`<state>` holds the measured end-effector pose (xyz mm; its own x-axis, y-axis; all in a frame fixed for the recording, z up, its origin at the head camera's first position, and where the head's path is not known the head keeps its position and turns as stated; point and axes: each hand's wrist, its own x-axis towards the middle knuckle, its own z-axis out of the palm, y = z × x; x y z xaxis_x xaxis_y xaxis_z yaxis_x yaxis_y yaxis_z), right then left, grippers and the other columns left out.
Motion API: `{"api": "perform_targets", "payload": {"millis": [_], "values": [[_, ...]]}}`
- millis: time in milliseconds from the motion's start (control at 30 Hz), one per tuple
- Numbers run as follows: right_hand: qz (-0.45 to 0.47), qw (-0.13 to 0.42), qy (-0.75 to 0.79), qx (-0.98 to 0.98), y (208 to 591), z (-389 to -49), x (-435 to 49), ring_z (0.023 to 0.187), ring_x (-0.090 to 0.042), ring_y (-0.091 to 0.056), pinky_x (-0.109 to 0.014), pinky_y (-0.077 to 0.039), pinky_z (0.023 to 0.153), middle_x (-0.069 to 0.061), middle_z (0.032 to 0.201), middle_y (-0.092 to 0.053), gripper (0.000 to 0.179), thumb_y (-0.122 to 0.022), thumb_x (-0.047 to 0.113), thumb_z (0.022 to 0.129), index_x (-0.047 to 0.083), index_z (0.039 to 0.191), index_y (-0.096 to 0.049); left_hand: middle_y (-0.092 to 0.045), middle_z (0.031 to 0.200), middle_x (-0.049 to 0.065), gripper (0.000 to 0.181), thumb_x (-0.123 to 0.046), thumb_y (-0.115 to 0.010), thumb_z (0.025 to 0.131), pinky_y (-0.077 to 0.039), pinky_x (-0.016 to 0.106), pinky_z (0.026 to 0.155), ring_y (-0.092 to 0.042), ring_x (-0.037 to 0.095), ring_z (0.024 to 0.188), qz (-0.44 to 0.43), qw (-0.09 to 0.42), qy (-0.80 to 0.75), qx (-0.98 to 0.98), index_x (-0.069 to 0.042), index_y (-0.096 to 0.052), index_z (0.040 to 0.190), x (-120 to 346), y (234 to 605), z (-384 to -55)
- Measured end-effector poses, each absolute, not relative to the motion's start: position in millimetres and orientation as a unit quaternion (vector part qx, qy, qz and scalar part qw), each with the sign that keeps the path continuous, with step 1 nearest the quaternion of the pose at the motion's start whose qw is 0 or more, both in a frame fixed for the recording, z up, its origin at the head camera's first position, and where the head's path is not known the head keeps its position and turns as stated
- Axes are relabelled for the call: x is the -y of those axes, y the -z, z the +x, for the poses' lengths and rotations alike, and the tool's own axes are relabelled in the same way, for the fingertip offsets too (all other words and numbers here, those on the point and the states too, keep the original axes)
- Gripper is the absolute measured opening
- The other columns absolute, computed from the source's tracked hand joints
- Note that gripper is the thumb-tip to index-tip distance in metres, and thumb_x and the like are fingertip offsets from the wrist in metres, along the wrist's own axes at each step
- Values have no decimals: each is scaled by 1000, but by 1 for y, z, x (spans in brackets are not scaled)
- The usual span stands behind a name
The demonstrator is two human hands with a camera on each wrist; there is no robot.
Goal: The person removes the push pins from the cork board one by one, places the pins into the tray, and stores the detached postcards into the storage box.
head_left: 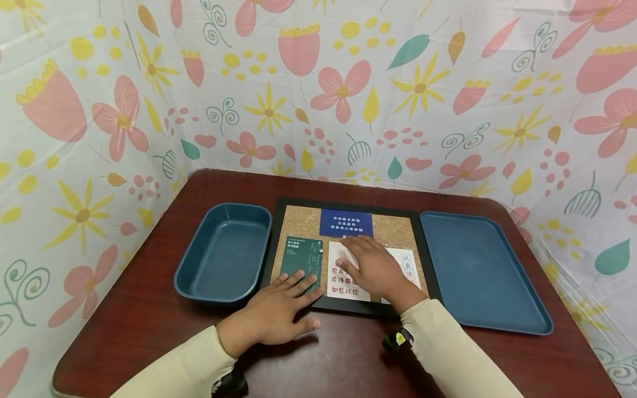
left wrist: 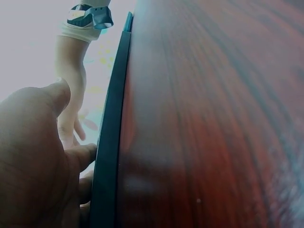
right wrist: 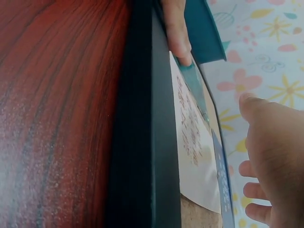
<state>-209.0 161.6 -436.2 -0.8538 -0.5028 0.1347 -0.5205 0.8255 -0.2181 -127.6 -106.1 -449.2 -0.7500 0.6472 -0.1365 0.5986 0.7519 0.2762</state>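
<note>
Framed corkboard [head_left: 400, 226] flat on counter [head_left: 343, 356], between deep tray [head_left: 224, 254] and flat tray [head_left: 483, 265], likely so both are within reach. Left grip [head_left: 280, 309]: fingers straight, slightly spread, nothing clamped, resting on lower end of green card [head_left: 300, 255], probably to steady it. Right grip [head_left: 373, 265]: thumb and fingers apart, nothing seen held, over white card [head_left: 342, 286] with red characters, fingertips near blue card's [head_left: 346, 222] lower edge; can't tell contact.
</note>
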Motion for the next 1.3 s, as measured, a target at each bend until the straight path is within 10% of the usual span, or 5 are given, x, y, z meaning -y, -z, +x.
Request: {"api": "perform_targets", "payload": {"millis": [1300], "values": [[268,46,-148,951,446,-218,-143,141,-37,-44,-59,-33,115,-13,148,-55,58,-60,44,103,12,151,-53,-16,170,-4,67,-66,-31,105,-11,50,124,-7,23,156,334,111,-103,-930,-35,-27,163,106,450,-128]]}}
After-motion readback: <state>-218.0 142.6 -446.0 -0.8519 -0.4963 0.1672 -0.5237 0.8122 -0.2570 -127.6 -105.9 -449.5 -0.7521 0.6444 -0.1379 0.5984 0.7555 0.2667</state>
